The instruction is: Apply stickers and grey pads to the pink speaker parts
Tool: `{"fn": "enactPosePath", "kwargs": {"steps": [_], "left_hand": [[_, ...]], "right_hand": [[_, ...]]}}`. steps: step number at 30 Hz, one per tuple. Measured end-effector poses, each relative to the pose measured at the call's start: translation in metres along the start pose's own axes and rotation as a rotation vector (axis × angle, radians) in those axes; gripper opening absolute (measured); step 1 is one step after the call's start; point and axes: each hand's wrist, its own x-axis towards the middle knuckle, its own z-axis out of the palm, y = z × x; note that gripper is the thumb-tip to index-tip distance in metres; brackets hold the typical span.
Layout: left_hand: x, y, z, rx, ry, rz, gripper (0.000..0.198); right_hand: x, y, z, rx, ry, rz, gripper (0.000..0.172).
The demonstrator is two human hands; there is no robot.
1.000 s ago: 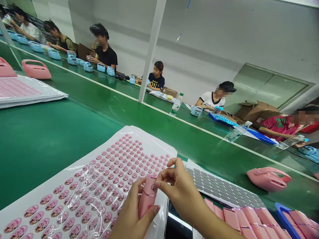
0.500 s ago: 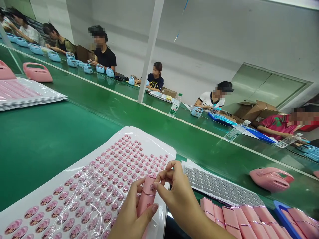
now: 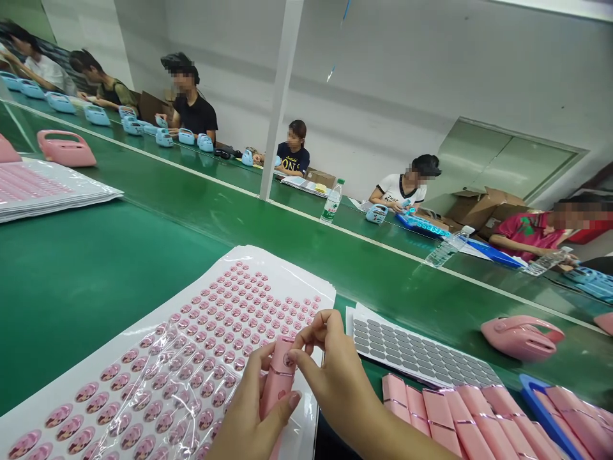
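A slim pink case with a shiny band stands tilted in my left hand, whose fingers and thumb wrap round its sides. Near its top is a small round picture sticker. The thumb and index finger of my right hand pinch at that sticker's edge, against the case; its other fingers are curled. Whether the sticker lies fully flat, I cannot tell. Beneath both hands spreads a large white sticker sheet with rows of round pink picture stickers under glossy film.
Several pink cases lie at right, more in a blue tray. Behind them is a sheet of grey stickers. A pink handled shell stands right. Water bottles and blue shells line the green table; several people sit opposite.
The view has shifted slightly. My right thumb and finger stay at the sticker near the top of the case, and my left hand keeps its hold.
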Motion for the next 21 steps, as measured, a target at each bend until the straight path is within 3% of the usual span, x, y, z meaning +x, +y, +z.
{"fn": "enactPosePath", "kwargs": {"steps": [12, 16, 18, 21], "left_hand": [[-0.001, 0.004, -0.002, -0.004, -0.032, -0.07, 0.055], [0.0, 0.01, 0.0, -0.065, 0.022, -0.097, 0.057], [0.0, 0.011, 0.0, -0.105, 0.047, -0.112, 0.059], [0.0, 0.011, 0.001, -0.132, 0.054, -0.141, 0.062]], "right_hand": [[0.004, 0.0, 0.004, -0.071, 0.024, -0.018, 0.029], [0.009, -0.001, -0.013, -0.052, -0.029, 0.005, 0.031], [-0.001, 0.004, -0.032, -0.247, -0.077, -0.03, 0.029], [-0.038, 0.028, -0.064, -0.716, -0.231, -0.182, 0.026]]}}
